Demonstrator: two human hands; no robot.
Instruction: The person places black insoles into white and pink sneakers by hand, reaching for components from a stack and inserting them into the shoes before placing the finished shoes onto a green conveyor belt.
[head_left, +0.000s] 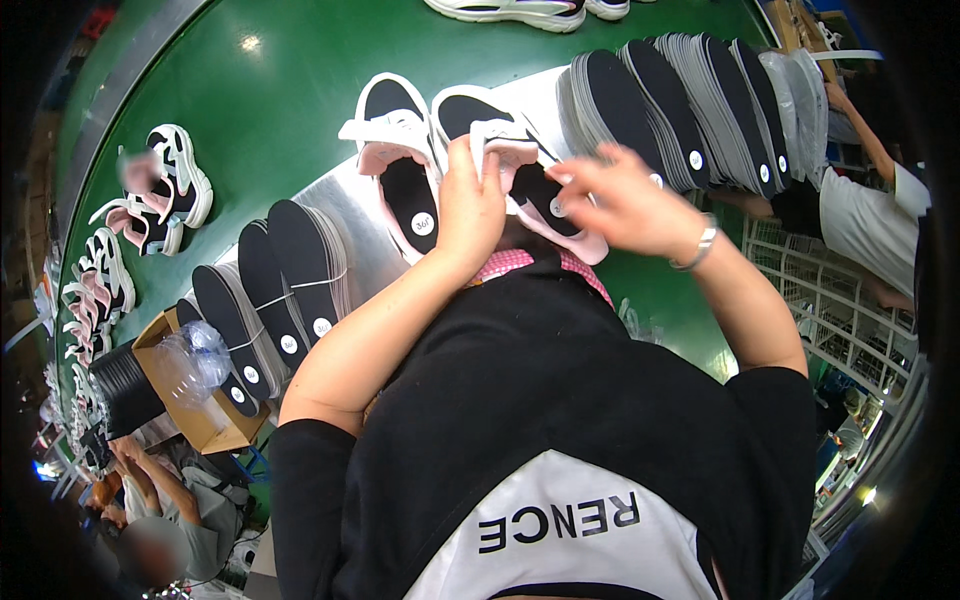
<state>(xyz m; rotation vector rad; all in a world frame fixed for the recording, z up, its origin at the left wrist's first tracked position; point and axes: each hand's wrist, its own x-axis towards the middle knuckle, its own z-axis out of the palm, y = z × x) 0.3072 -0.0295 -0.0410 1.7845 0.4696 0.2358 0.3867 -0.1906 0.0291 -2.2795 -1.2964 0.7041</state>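
Two black, white and pink sneakers stand side by side before me, toes pointing away. My left hand [472, 205] is closed on the tongue and upper of the right-hand sneaker [480, 108], pulling its mouth wide. A black insole with a round white label lies inside that shoe, partly covered by fingers. Over its heel, my right hand [635, 205] hovers with fingers apart, slightly blurred, and nothing visible in them. The left-hand sneaker [392, 105] also has a black insole [408, 200] with a round label, lying flat in it.
Rows of black insoles [610, 105] stand at the right, and tied insole stacks [308, 265] at the left. A cardboard box [215, 425] holds clear plastic. More sneakers [180, 180] line the green table's left side. Other people sit at both sides.
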